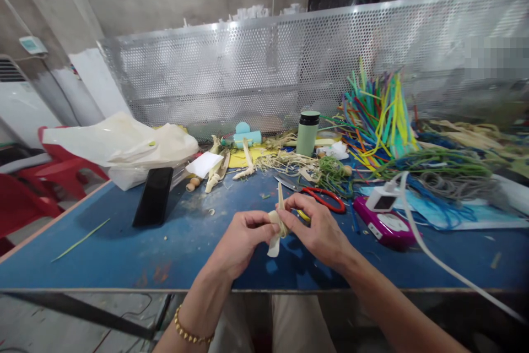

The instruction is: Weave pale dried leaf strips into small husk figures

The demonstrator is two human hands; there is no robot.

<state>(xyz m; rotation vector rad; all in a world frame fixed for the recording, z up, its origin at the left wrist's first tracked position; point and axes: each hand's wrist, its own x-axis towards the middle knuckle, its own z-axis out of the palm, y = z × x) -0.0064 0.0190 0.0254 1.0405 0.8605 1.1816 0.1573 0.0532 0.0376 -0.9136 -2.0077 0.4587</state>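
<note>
Between my two hands, just above the blue table's front part, is a pale folded strip (274, 245) that looks like dried leaf or husk. One narrow end points up and a wider flap hangs down. My left hand (248, 237) pinches it from the left between thumb and fingers. From the right, my right hand (312, 226) grips the same strip near its middle, with thumb and forefinger closed on it. Beyond my right hand lie red-handled scissors (326, 199), their blades pointing left. A small yellow thing (303, 215) is partly hidden behind my right fingers.
A black phone (154, 197) lies at left, near white plastic bags (124, 144). Behind stand a green bottle (308, 134) and a bundle of coloured strips (384, 116). At right are a purple box (384, 226), a white cable (425, 251) and green cords (442, 163).
</note>
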